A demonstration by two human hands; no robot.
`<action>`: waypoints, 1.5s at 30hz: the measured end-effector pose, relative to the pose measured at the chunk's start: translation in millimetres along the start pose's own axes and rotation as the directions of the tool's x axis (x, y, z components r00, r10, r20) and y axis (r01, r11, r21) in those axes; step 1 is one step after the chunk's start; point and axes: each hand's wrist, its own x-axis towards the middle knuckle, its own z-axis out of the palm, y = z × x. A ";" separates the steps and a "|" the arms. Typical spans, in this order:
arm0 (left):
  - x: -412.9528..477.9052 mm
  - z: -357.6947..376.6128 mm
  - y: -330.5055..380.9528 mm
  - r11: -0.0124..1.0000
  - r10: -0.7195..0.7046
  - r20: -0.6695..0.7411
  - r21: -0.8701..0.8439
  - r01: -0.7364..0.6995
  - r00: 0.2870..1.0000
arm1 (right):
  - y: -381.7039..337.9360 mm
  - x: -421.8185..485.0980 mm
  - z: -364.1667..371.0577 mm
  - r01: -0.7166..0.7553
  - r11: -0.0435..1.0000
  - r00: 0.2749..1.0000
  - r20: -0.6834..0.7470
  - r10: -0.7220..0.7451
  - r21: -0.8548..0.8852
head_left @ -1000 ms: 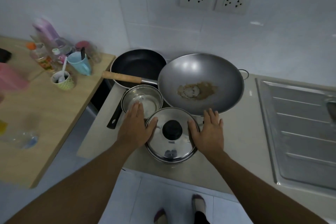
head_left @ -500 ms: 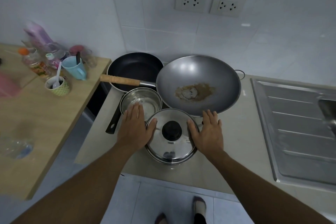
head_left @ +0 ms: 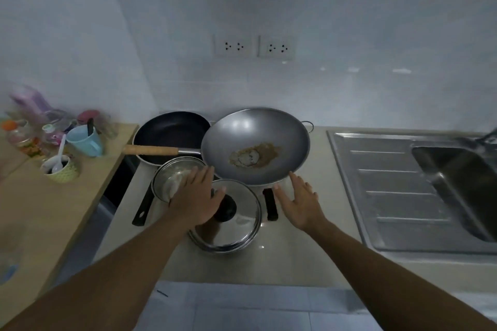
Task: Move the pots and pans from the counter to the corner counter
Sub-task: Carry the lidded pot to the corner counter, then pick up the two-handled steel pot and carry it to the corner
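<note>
**Crowded pots, nobody's got a grip yet: here's what I'd worry about**

Head view: all four pieces sit bunched on the counter [head_left: 295, 258], with the sink [head_left: 457, 183] off at 3 o'clock. The lidded pot [head_left: 236, 231] is nearest. From it, the wok [head_left: 255, 142] is at 1 o'clock, the small saucepan [head_left: 169, 177] at 10 and the frying pan [head_left: 172, 129] at 11.

Both hands are flat and relaxed, grasping nothing. The left hand [head_left: 197, 196] lies over the pot's 10 o'clock edge and the saucepan rim. The right hand [head_left: 298, 201] hovers at 3 o'clock, apparently clear of the pot.

My guesses at trouble:
- The wok's rim overhangs the pot at 12, so a straight lift could bump it and set it rocking.
- The lid looks loose, so a tilted carry might slide it off.
- The wok's wooden handle [head_left: 150, 150] crosses the frying pan, so pulling that pan first would drag it.
</note>
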 end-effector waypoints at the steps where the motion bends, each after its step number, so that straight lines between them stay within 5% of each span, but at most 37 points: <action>1: 1.4 -1.7 14.0 1.000 0.026 0.023 -0.014 -0.026 0.999 | 5.0 -3.9 -10.4 -0.009 1.000 1.000 0.003 0.009 -0.002; 10: 23.8 13.8 184.5 0.975 0.221 0.143 -0.052 -0.215 0.965 | 90.7 -58.6 -125.3 -0.131 0.991 0.988 -0.087 0.128 -0.034; 24: -6.6 95.3 512.5 0.845 0.534 0.242 -0.147 -0.514 0.810 | 309.1 -183.5 -294.4 -0.281 0.950 0.901 -0.302 0.311 0.139; 30: -15.8 130.3 629.1 0.747 0.659 0.322 -0.180 -0.640 0.680 | 391.2 -222.3 -343.6 -0.397 0.883 0.827 -0.320 0.462 0.248; 37: 3.9 168.1 751.0 0.692 0.695 0.378 -0.125 -0.711 0.611 | 470.6 -233.4 -406.6 -0.477 0.816 0.703 -0.414 0.578 0.327; 45: 39.8 193.3 895.1 0.534 0.793 0.439 -0.165 -0.829 0.423 | 540.6 -241.4 -478.8 -0.559 0.716 0.536 -0.477 0.697 0.418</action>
